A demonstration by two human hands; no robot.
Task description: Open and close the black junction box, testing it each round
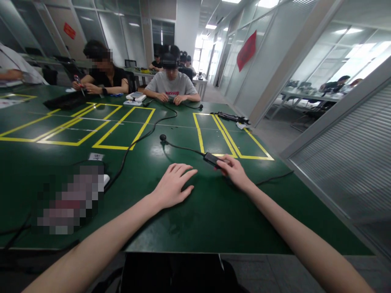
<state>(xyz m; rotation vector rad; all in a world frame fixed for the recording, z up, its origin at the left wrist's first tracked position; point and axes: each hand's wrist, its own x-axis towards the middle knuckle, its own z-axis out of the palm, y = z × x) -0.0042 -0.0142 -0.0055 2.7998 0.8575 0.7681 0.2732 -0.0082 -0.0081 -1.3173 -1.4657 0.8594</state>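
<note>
Head view.

Left hand [174,185]: palm down, fingers loosely spread, grasping nothing; on or just above the green table [183,236], contact not certain. Perhaps kept near as a spare for steadying.

Right hand [233,170]: thumb and fingers closed in a pinch on the near end of a small black box [210,159]. The grip at one end seemingly leaves the upper face and the far end uncovered.

Thin black stem [183,147]: runs from the box's far end, forward and leftward of the right hand, to a round black tip [163,138] ahead of the left hand. Whether the tip touches the table is hard to tell.

Dark cord [275,177]: rightward of the right hand, toward the table edge; its join to the box is hidden.

Long black cable [123,160]: left of the left hand, curving away across the table.

Card marked "24" [96,157]: left and forward of the left hand, probably a place label. Nearer, a pixelated item [71,199], not identifiable.

Yellow tape [113,147]: outlined areas beyond both hands, presumably marking out places.

Black folded item [230,117]: well beyond the right hand.

Co-worker in grey [172,83]: across the table, both hands at a small dark object.
</note>
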